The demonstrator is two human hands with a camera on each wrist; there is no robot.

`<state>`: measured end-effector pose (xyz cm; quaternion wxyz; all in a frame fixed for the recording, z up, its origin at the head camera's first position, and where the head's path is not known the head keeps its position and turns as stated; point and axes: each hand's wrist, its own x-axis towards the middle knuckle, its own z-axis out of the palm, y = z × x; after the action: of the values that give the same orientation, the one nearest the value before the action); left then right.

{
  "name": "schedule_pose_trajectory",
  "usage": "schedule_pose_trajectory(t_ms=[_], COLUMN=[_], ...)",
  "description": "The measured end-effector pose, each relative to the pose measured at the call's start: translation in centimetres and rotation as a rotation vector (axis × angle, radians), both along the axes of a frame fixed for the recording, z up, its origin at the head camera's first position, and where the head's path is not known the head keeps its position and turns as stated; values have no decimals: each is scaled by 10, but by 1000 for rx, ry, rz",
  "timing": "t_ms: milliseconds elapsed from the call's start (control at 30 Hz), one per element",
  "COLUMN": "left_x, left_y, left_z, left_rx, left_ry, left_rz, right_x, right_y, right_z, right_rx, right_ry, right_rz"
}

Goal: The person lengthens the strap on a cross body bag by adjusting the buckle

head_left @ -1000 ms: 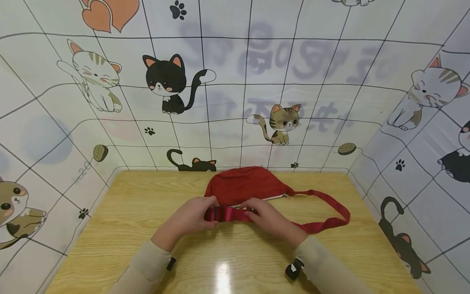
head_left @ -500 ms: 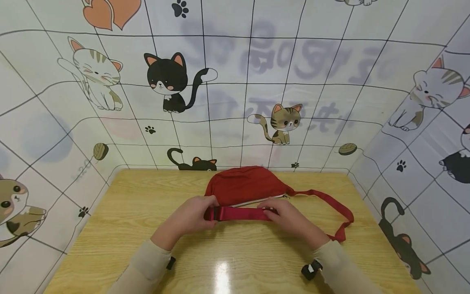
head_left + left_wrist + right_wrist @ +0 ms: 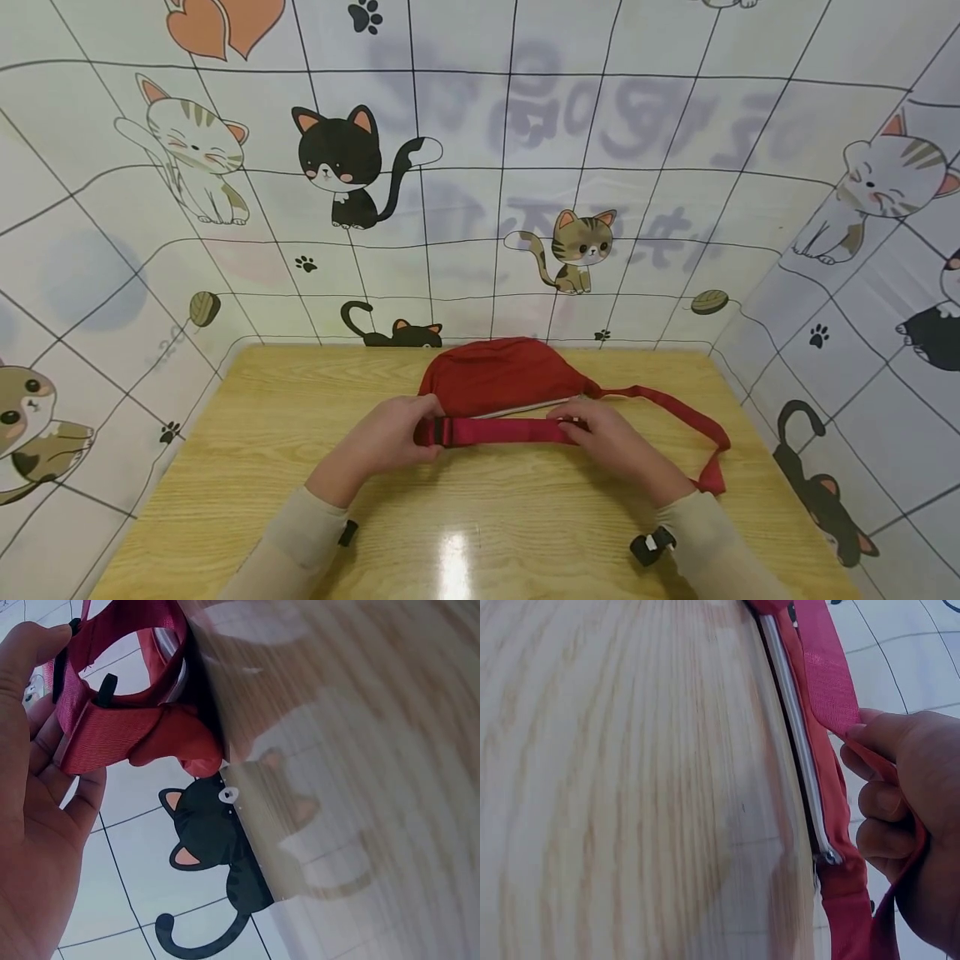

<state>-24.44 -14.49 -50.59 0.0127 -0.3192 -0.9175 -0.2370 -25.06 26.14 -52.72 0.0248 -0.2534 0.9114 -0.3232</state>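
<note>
A red waist bag [image 3: 502, 375] lies at the back of the table, its white zipper [image 3: 793, 720] along the near side. In front of it a crimson strap [image 3: 502, 431] stretches between both hands. My left hand [image 3: 390, 437] pinches the strap's left end at a black slider buckle [image 3: 440, 432]; the left wrist view shows the thumb on the black buckle and fingers behind the webbing. With curled fingers, my right hand [image 3: 611, 442] grips the strap farther right, thumb and forefinger pinching it in the right wrist view. The rest of the strap [image 3: 697, 417] loops out to the right.
The wooden table [image 3: 315, 542] ends at the back and sides against a white cloth wall [image 3: 465, 125] with printed cats and grid lines. A black wrist device [image 3: 652, 546] sits under the right sleeve.
My right hand has slid rightward along the strap, drawing it longer and straighter between the hands. The loop at right has shifted right and folded. My left hand has stayed nearly in place.
</note>
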Motion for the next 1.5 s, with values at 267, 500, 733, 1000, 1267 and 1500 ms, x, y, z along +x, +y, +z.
schedule_pose_trajectory(t_ms=[267,500,733,1000,1267,1500], left_x=[-1,-1,-3,-3,-1,-1], left_y=[-4,-5,-6,-6,-5,0], left_z=[1,0,-1,-3,-1,-2], left_rx=[-12,12,9,-4,46,61], left_ry=[-7,-2,-11,-7,24,13], left_rz=[-4,-20,-23,-24,-46,-61], right_x=[-2,-2,-2,-4,-3,2], right_y=[8,7,9,10,-13,-75], right_z=[-2,-4,-1,-3,-7,3], right_rx=[8,32,19,38,54,-88], right_ry=[-1,0,-20,-2,-156,-192], right_rz=[-16,-5,-11,1,69,180])
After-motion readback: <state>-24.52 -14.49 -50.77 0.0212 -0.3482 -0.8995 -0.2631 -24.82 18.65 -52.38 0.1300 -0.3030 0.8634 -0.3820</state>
